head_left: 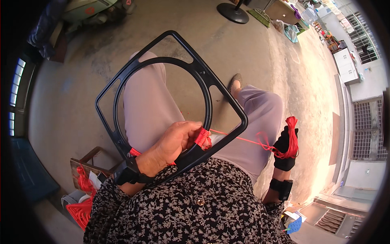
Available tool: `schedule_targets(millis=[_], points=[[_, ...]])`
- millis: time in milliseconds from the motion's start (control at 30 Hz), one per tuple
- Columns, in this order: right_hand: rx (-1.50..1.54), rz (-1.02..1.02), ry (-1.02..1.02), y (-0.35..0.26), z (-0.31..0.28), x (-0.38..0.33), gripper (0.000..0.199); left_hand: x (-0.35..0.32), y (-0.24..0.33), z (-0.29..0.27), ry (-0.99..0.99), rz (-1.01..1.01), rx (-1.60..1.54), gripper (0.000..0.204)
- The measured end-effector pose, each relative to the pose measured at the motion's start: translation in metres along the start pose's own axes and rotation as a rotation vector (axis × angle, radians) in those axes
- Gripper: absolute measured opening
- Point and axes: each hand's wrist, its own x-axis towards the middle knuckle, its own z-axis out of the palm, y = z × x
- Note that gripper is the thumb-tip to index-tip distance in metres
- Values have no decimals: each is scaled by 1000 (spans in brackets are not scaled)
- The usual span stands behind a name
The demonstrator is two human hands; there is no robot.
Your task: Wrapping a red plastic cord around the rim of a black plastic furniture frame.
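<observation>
Across my lap lies a black square frame (206,81) with a round ring inside it and gaps at its corners. My left hand (174,142), bare, is closed round the ring's near right part, its thumb against a band of tightly wound red cord (202,137). A bit more red shows under the wrist on the frame's near left part. Out to the right, my right hand (283,152) in a black glove grips a looped hank of red cord (291,140). A strand of cord runs from the wound band, over the frame's edge, to this hank.
At my left stands a wooden seat (77,167) with another red cord bundle (84,181) and a red basket (79,213) below. Ahead are a round black stand base (232,13) and a green broom (259,17). A white cabinet (346,67) stands far right.
</observation>
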Motion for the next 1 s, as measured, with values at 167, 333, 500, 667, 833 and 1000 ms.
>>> schedule_targets(millis=[167,333,500,667,833,1000], points=[[-25,135,65,-8,46,-20,38,-2,-3,2,29,110,178,12],[-209,356,-231,7,131,-25,32,-1,-1,5,37,140,276,11],[-402,102,-505,53,185,3,34,-4,-2,7,-17,182,287,8],[-801,-629,-843,51,213,27,49,-5,-7,19,36,307,287,16],[-177,152,-766,71,210,4,49,-1,-3,7,106,203,273,34],[-24,78,-491,87,190,30,42,-3,1,7,57,30,127,35]])
